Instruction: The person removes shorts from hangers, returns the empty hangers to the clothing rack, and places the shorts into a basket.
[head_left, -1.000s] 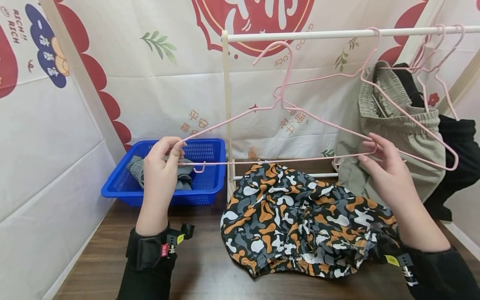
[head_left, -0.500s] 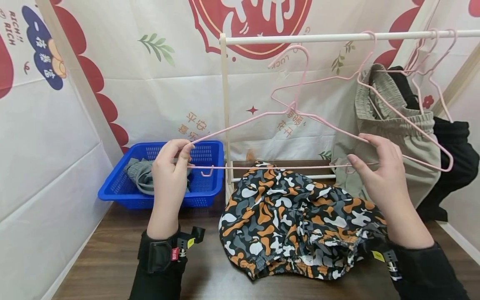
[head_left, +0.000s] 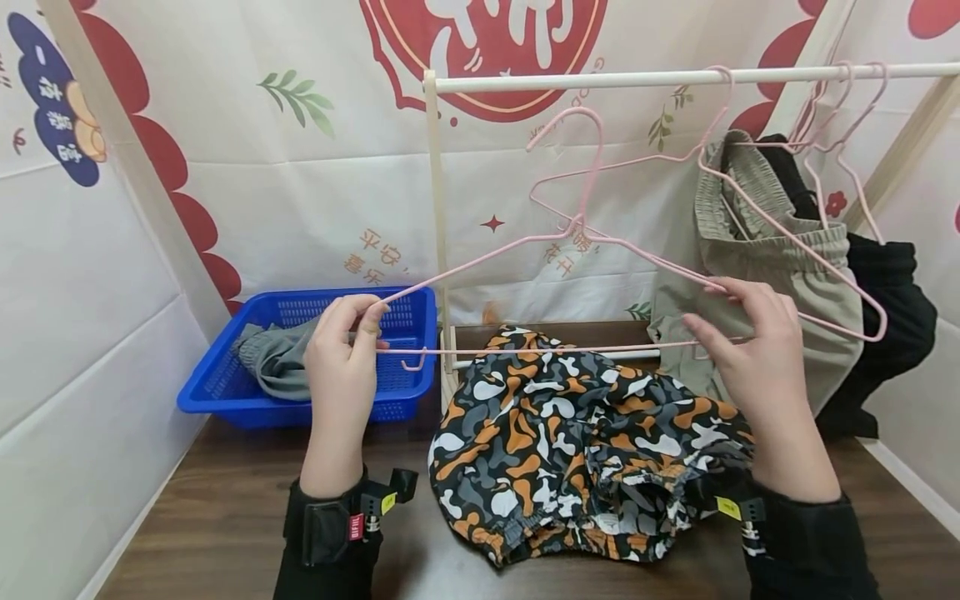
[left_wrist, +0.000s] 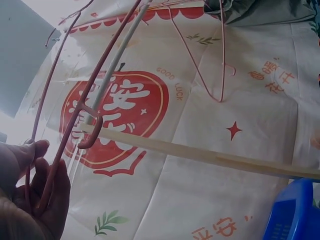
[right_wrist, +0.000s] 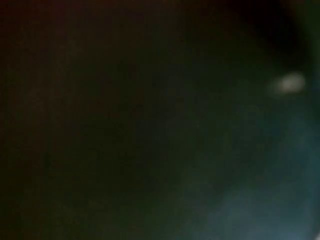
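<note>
A pink clothes hanger is held up in front of me, its hook at the top. My left hand pinches its left corner between thumb and fingers; the left wrist view shows that corner in the fingers too. At the right corner is my right hand, fingers curled over the sloping arm and thumb apart below, partly hiding that end. Below the hanger, a black, orange, grey and white camouflage garment with gathered elastic edges lies crumpled on the table. My right wrist is by its right side. The right wrist view is dark and blurred.
A blue basket at the left holds grey-green cloth. Behind stands a rack with a white rail. Several pink hangers hang there, with khaki pants and black pants at the right. The wooden table spreads underneath.
The hanger's hook has swung right and slightly down. My left hand has shifted right and my right hand left, with the right thumb moving away from the lower bar. The head view has turned slightly right.
</note>
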